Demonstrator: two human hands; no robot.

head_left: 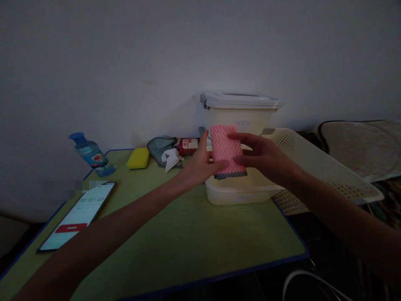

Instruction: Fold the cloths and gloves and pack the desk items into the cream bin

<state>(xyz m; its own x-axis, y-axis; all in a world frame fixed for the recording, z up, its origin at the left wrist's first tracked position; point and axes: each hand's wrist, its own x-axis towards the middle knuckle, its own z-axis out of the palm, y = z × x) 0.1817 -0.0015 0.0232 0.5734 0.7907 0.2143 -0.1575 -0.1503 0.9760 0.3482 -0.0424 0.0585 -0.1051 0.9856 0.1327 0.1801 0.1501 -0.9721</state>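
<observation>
Both my hands hold a pink textured cloth (pixel 224 148) with a dark checked lower edge, upright above the green table (pixel 188 234). My left hand (pixel 199 165) grips its left and lower side with thumb raised. My right hand (pixel 261 154) pinches its right side with the fingers. Right behind and under the cloth lies a shallow cream plastic container (pixel 238 194), and behind that stands a cream lidded bin (pixel 239 110) against the wall.
A phone (pixel 79 215) with a lit screen lies at the table's left. A blue-capped bottle (pixel 90 155), a yellow sponge (pixel 138 159), a grey cloth (pixel 159 147) and a small red pack (pixel 189 146) sit at the back. A perforated cream tray (pixel 326 169) overhangs the right edge.
</observation>
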